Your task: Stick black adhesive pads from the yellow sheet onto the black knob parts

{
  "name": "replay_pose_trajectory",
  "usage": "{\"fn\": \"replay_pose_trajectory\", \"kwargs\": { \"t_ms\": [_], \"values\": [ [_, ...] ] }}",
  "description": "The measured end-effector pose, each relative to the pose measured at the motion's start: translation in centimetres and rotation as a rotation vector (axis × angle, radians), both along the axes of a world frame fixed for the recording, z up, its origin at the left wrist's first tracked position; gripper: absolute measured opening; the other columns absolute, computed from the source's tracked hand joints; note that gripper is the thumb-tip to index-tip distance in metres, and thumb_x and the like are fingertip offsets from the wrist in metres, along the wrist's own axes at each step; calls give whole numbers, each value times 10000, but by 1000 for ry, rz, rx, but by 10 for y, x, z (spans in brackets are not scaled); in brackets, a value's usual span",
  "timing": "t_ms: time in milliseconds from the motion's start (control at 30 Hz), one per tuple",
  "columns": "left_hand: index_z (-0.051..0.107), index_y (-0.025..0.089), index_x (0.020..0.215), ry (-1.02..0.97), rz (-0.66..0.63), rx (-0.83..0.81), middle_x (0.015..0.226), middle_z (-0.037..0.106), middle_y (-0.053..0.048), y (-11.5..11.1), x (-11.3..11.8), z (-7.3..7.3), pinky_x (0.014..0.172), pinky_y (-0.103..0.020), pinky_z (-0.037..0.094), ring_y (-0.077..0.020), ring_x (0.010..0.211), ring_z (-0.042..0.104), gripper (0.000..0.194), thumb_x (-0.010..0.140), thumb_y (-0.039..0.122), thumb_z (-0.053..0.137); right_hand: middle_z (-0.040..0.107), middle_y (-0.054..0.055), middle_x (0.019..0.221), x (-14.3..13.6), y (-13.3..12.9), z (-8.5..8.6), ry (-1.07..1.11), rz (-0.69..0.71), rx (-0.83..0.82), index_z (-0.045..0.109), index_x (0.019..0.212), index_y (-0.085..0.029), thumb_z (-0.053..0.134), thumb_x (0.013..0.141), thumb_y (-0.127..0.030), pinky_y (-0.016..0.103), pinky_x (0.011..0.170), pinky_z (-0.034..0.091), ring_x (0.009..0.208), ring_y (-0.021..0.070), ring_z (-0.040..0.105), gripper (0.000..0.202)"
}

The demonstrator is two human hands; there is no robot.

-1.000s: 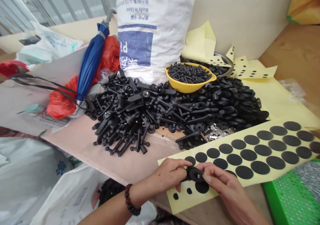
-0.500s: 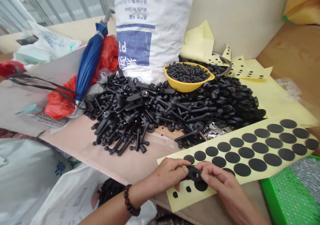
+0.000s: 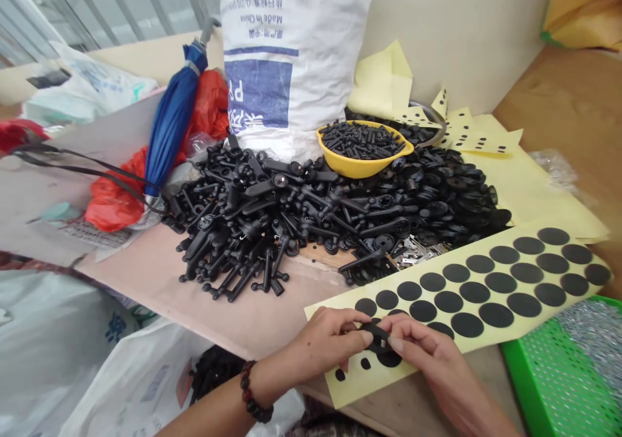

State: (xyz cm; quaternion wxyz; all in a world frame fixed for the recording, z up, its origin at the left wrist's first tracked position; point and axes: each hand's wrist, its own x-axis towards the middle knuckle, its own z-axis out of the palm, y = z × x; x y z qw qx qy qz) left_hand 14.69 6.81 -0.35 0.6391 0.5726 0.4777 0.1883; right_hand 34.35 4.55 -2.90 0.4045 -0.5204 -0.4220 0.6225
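Observation:
Between both hands is a small round black part with a hole in its middle (image 3: 376, 338), held just above a yellow sticker sheet (image 3: 357, 385). My left hand (image 3: 335, 340) pinches its left edge between thumb and fingers. From the other side, my right hand (image 3: 427, 353) grips the right edge, thumb on top. Rows of black round stickers (image 3: 467, 325) cover the sheet, and a few small black dots (image 3: 366, 364) show at its near left end. Fingers hide part of the black piece and some of the stickers.
A large heap of black plastic arms (image 3: 253, 229) and discs (image 3: 442, 197) spreads behind the sheet. On it sits a yellow bowl (image 3: 357, 166) of black screws. Small metal clips (image 3: 418, 253) lie nearby. A white sack (image 3: 296, 54), blue umbrella (image 3: 175, 116) and green basket (image 3: 539, 385) surround this.
Both hands stay on the black ring-shaped part, with the left thumb now further over its face. The view has shifted slightly, moving the scene a little left.

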Motion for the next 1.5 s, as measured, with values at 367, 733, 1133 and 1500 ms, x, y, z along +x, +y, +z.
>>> {"fn": "replay_pose_trajectory", "kwargs": {
  "t_ms": [367, 733, 1133, 1500],
  "values": [
    [739, 165, 992, 137, 93, 228, 653, 630, 21, -13, 5, -1, 522, -186, 361, -101, 563, 482, 272, 782, 259, 595, 646, 50, 841, 1, -4, -3, -60, 37, 42, 607, 598, -207, 685, 754, -389, 281, 625, 434, 734, 201, 552, 252],
    [716, 153, 1070, 144, 209, 545, 919, 754, -56, -29, 5, 4, 737, -246, 524, -180, 769, 690, 278, 839, 211, 572, 684, 52, 830, -4, -10, 10, -56, 35, 78, 717, 709, -210, 693, 781, -448, 284, 682, 493, 767, 203, 603, 251],
    [697, 118, 1140, 66, 324, 491, 875, 755, -82, -36, 0, 5, 861, -327, 556, -208, 789, 705, 353, 836, 269, 601, 778, 68, 869, -15, -14, 12, 440, -171, -235, 812, 747, -198, 854, 621, -429, 294, 823, 538, 798, 187, 668, 267],
    [637, 153, 1230, -105, 310, 143, 835, 688, -62, -37, -2, -6, 579, -248, 500, -131, 594, 582, 503, 804, 421, 637, 732, 64, 976, -18, -16, 10, 377, -111, -157, 805, 733, -210, 798, 697, -452, 306, 815, 533, 830, 196, 642, 244]
  ]
}}
